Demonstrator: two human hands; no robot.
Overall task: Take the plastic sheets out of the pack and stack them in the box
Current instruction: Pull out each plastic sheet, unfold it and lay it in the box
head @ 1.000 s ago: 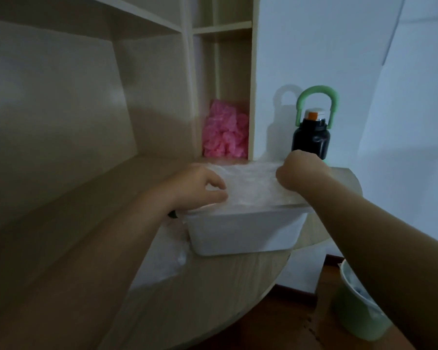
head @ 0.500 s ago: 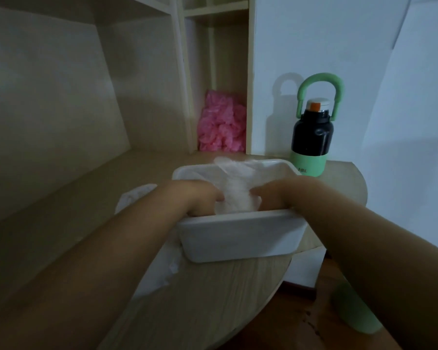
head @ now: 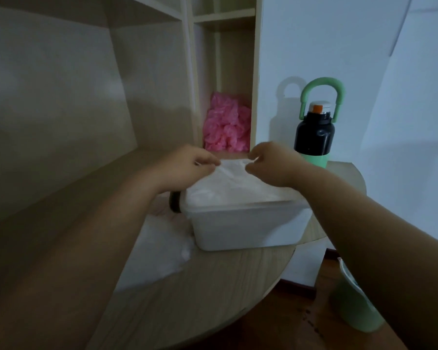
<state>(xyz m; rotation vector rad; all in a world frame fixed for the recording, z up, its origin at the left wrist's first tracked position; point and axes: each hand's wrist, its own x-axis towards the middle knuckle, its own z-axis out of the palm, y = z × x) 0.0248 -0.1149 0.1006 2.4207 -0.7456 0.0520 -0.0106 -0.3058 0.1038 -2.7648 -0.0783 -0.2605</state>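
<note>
Plastic sheet (head: pixel 234 164) pinched between hands (head: pixel 185 165) (head: pixel 273 164), above box (head: pixel 248 228).

White box (head: pixel 248 228), pink bags (head: pixel 226 127), black-and-green bottle (head: pixel 314 140).

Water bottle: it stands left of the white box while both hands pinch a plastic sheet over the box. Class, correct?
No. The head view shows the water bottle right of the white box; the left hand and right hand do pinch the plastic sheet over it.
</note>
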